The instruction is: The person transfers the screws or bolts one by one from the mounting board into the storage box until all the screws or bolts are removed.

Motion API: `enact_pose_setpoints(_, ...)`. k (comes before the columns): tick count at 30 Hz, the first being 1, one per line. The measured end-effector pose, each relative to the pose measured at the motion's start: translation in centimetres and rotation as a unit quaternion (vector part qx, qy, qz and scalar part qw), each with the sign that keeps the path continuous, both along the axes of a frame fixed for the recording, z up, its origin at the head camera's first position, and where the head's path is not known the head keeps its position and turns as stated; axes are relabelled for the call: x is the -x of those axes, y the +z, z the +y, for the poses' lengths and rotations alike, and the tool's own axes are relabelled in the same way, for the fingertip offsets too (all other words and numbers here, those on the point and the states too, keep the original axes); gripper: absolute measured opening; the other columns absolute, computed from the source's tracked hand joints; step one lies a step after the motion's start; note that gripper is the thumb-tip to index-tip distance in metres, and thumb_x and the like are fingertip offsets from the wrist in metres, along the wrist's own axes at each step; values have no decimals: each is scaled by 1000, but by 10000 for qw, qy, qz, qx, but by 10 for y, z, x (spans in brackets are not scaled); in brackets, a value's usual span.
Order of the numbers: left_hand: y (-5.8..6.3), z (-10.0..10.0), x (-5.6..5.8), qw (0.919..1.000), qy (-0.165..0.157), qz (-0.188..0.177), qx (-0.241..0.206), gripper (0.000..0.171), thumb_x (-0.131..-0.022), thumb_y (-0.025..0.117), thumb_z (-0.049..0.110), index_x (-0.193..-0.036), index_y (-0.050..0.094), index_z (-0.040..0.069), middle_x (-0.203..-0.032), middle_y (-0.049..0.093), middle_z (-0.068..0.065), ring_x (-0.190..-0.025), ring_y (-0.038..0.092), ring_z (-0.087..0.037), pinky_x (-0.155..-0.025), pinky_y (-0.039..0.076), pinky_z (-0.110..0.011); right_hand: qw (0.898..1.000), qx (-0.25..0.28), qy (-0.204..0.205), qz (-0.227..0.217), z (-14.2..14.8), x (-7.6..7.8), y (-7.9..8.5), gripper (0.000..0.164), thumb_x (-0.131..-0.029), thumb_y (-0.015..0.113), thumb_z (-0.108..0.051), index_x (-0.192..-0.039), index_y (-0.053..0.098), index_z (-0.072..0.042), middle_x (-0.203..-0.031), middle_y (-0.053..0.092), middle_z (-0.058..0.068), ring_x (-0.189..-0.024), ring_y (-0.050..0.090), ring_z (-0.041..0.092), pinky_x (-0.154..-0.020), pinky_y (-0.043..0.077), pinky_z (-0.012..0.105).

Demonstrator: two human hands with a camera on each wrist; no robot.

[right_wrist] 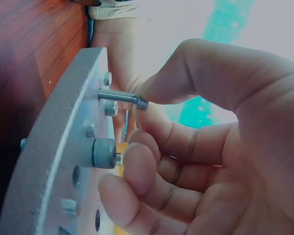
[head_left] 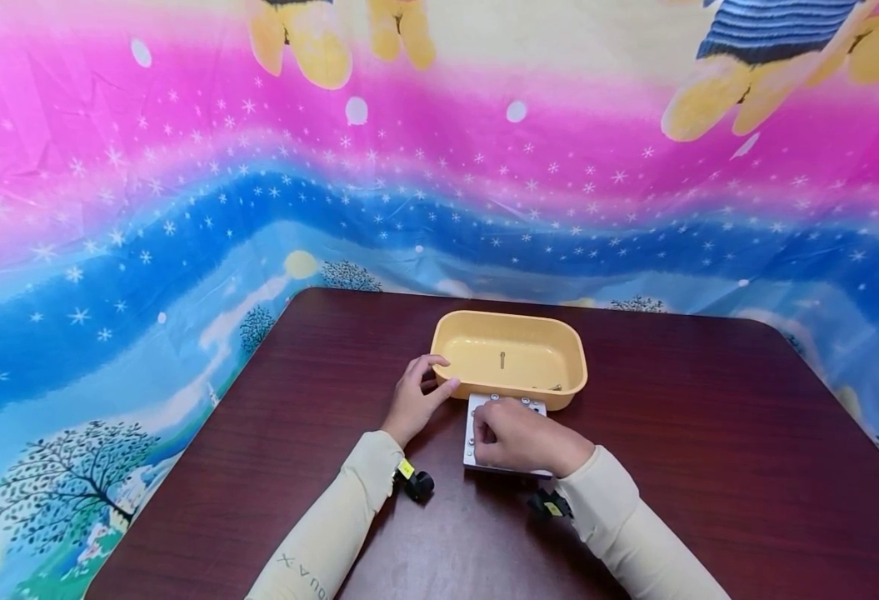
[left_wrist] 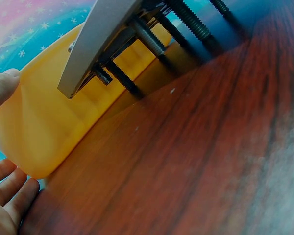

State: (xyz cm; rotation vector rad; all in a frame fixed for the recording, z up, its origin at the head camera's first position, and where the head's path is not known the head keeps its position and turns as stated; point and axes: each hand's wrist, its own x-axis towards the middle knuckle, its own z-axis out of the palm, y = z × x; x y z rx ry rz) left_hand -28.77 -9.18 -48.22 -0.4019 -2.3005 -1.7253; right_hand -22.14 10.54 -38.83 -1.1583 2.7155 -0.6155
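Note:
My right hand [head_left: 523, 437] is over a silver metal plate [right_wrist: 48, 152]. Between its thumb and index finger it pinches the head of a bolt [right_wrist: 118, 97], whose shank end meets the plate face in the right wrist view; the other fingers are loosely curled. Several bolts [left_wrist: 146, 36] stick down through the plate's underside, seen in the left wrist view. My left hand [head_left: 412, 402] grips the near left corner of a yellow plastic bin [head_left: 510, 319], thumb and fingers on either side of that corner. Inside the bin lies a loose bolt [head_left: 502, 360].
More small hardware [head_left: 555, 387] lies by the bin's near right inner wall. The plate stands raised just in front of the bin, on a dark red wooden table [head_left: 709, 450]. A patterned cloth backdrop [head_left: 439, 208] hangs behind the table.

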Motion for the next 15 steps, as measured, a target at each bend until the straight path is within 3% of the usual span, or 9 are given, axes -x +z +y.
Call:
enact_pose_setpoints(5, -1, -1, 0, 9999, 67, 44, 140, 33, -86, 72, 37, -113, 61, 23, -123, 51, -1, -113, 54, -16, -95, 51, -37, 9998, 191, 10, 40, 1, 0, 2, 16, -78, 65, -11, -70, 54, -19, -60, 45, -11, -56, 43, 2, -51, 39, 19)
enact_pose_setpoints(15, -3, 1, 2, 9999, 26, 118, -50, 34, -87, 73, 19, -116, 60, 6, -124, 50, -16, -115, 54, -32, -96, 47, -52, 9990, 448, 54, 43, 3, 3, 3, 17, -77, 65, -8, -70, 54, -19, -61, 45, -11, -55, 43, 2, -50, 39, 19)
